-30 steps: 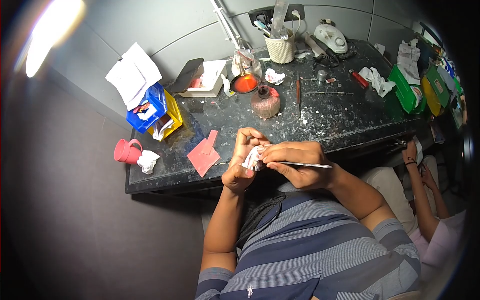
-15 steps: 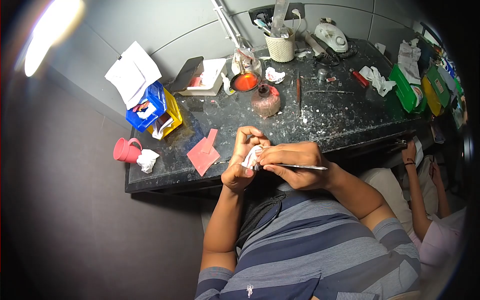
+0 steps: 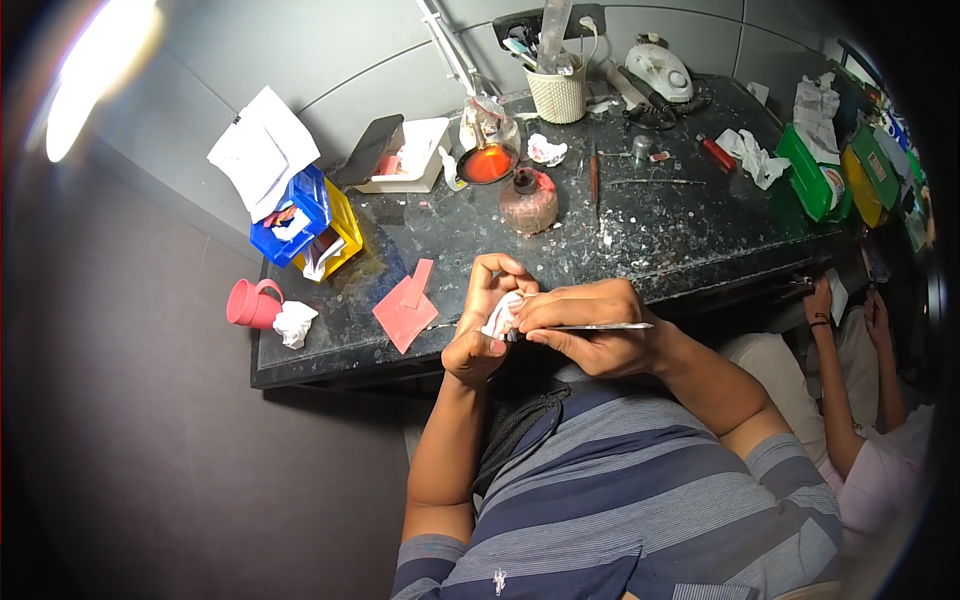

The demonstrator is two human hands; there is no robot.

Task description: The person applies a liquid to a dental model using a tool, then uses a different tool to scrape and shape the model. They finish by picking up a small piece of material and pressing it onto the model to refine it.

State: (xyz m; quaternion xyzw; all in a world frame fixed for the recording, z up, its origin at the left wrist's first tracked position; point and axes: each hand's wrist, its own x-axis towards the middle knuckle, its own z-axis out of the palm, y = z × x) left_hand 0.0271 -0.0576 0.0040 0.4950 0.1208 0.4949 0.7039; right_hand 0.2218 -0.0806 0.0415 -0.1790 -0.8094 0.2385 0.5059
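Observation:
My left hand [image 3: 476, 322] curls round a small white-and-pink piece [image 3: 502, 314]; its exact kind is hard to make out behind the fingers. In my right hand [image 3: 598, 318] lies a slim metal carving tool [image 3: 632, 326], its flat end pointing right past the knuckles. The tool's working end is hidden by the fingertips, which meet the white-and-pink piece. Both hands are close together in front of the desk edge. Just left of them, pink wax sheets [image 3: 404, 318] lie on the desk.
On the black desk [image 3: 450, 240] stand a glass spirit burner [image 3: 528, 208], a dish of red-orange material [image 3: 488, 164], a white box [image 3: 425, 150] and a woven cup [image 3: 558, 95]. A pink mug [image 3: 252, 304] and crumpled tissue [image 3: 295, 323] are at left. A co-worker's arm [image 3: 835, 390] shows at right.
My hands and the tool keep nearly the same pose. At right, the co-worker's farther hand has risen a little. The view has shifted very slightly.

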